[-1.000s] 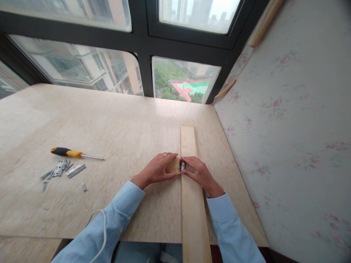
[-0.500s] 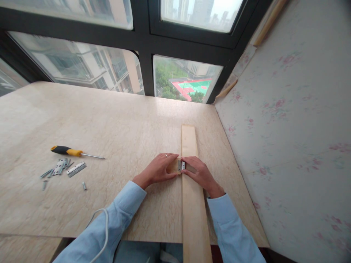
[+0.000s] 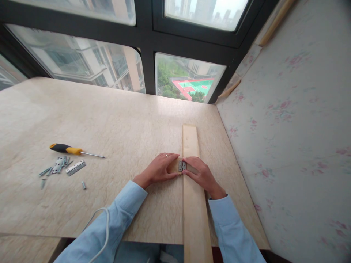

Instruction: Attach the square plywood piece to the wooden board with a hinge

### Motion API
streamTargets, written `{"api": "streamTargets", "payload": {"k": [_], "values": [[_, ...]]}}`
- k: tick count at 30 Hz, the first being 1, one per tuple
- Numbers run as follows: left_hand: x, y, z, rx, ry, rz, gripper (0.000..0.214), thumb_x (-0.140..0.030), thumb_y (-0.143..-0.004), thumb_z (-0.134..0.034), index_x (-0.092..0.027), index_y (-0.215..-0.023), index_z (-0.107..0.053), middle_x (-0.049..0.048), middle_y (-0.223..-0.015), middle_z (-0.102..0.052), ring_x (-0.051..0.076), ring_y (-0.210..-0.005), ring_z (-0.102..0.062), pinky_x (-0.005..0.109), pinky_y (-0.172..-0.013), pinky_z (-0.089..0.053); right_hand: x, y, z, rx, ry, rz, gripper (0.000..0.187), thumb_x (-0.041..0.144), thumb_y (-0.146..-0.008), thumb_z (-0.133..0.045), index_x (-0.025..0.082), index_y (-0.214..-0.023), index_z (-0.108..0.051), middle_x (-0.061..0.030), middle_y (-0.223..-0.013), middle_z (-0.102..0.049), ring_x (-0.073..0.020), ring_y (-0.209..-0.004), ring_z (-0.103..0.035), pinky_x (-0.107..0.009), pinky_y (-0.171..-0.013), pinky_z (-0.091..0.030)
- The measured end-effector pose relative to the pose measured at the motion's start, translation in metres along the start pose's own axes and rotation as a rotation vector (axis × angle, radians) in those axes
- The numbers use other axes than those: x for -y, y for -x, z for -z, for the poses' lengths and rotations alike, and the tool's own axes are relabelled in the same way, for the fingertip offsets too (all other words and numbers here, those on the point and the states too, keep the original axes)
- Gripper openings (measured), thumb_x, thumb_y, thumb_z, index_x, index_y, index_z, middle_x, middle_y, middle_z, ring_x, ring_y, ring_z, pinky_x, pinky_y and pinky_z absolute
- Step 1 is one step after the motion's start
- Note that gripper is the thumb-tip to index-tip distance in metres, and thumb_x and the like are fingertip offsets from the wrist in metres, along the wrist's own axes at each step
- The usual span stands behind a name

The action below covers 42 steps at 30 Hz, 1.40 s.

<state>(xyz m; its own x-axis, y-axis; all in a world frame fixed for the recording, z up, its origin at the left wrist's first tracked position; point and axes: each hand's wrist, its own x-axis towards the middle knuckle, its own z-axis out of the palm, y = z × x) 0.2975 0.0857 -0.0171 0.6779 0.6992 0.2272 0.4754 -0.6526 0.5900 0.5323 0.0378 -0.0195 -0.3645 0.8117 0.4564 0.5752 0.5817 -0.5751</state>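
Note:
My left hand (image 3: pixel 157 168) is closed around a small piece of light wood (image 3: pixel 173 167), which butts against the left edge of a long wooden plank (image 3: pixel 195 212). A small metal hinge (image 3: pixel 182 166) spans the joint between the two. Its far and near edges are pinched by the thumb and fingers of my right hand (image 3: pixel 202 174), which rests over the plank. The hinge leaves lie nearly flat, with small holes showing. Part of the small wood piece is hidden under my left fingers.
On the marbled tabletop (image 3: pixel 131 120) at left lie a yellow-black screwdriver (image 3: pixel 72 150), a loose hinge (image 3: pixel 76 168), a perforated metal plate (image 3: pixel 58 165) with several screws, and a single screw (image 3: pixel 83 185) nearby. A papered wall (image 3: pixel 287 146) bounds the right side; windows stand behind.
The hinge has flattened: its right leaf was tilted and shiny before, and now lies level with the left one. Both hands keep almost the same place, and the camera has shifted slightly.

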Motion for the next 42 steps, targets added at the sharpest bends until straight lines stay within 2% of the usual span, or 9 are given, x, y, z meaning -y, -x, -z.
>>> {"api": "streamTargets", "payload": {"k": [8,23,31,35,39,42], "values": [[0.001,0.001,-0.001,0.006,0.015,0.008,0.066,-0.046,-0.082,-0.073,-0.018,-0.136,-0.051,0.0145,-0.131,-0.062,0.030,-0.121,-0.059,0.046,-0.103,-0.046,0.000,0.002,0.001,0.006,0.033,-0.007,0.042,0.034,-0.093,-0.066,0.024,-0.133,-0.063,-0.0093,-0.120,-0.071,-0.0254,-0.117,-0.062,-0.047,-0.103,-0.051],[0.005,0.003,-0.005,0.005,0.026,-0.046,0.061,-0.048,-0.083,-0.070,-0.016,-0.133,-0.056,0.0154,-0.131,-0.061,0.031,-0.124,-0.055,0.047,-0.105,-0.043,0.001,0.005,0.001,-0.007,0.058,-0.034,0.036,0.035,-0.095,-0.063,0.021,-0.128,-0.065,-0.0104,-0.120,-0.071,-0.0258,-0.118,-0.062,-0.048,-0.104,-0.051],[0.004,0.005,-0.007,-0.017,0.022,-0.047,0.061,-0.041,-0.080,-0.072,-0.015,-0.133,-0.056,0.0152,-0.133,-0.061,0.031,-0.125,-0.055,0.047,-0.106,-0.043,0.001,0.007,0.001,0.021,0.064,-0.044,0.037,0.031,-0.095,-0.062,0.021,-0.131,-0.063,-0.0095,-0.124,-0.070,-0.0254,-0.122,-0.060,-0.048,-0.107,-0.049],[0.002,0.006,-0.010,-0.039,0.030,-0.065,0.065,-0.041,-0.080,-0.073,-0.015,-0.136,-0.054,0.0161,-0.137,-0.059,0.031,-0.132,-0.051,0.048,-0.109,-0.041,0.001,0.009,0.003,0.039,0.060,-0.045,0.037,0.027,-0.096,-0.061,0.019,-0.131,-0.063,-0.0110,-0.127,-0.068,-0.0256,-0.125,-0.058,-0.049,-0.109,-0.047],[-0.004,0.005,-0.016,-0.106,0.033,-0.076,0.060,-0.038,-0.085,-0.069,-0.014,-0.137,-0.051,0.0157,-0.137,-0.060,0.031,-0.138,-0.046,0.050,-0.112,-0.038,0.000,0.011,0.004,0.053,0.043,-0.052,0.038,0.025,-0.097,-0.058,0.019,-0.134,-0.061,-0.0113,-0.131,-0.066,-0.0254,-0.129,-0.056,-0.050,-0.111,-0.045],[-0.009,0.002,-0.019,-0.092,0.051,-0.073,0.055,-0.031,-0.085,-0.068,-0.015,-0.135,-0.051,0.0146,-0.135,-0.061,0.030,-0.139,-0.045,0.050,-0.113,-0.038,-0.001,0.012,0.003,0.051,0.030,-0.054,0.040,0.022,-0.097,-0.056,0.020,-0.136,-0.060,-0.0105,-0.132,-0.066,-0.0247,-0.130,-0.056,-0.050,-0.113,-0.043]]}}
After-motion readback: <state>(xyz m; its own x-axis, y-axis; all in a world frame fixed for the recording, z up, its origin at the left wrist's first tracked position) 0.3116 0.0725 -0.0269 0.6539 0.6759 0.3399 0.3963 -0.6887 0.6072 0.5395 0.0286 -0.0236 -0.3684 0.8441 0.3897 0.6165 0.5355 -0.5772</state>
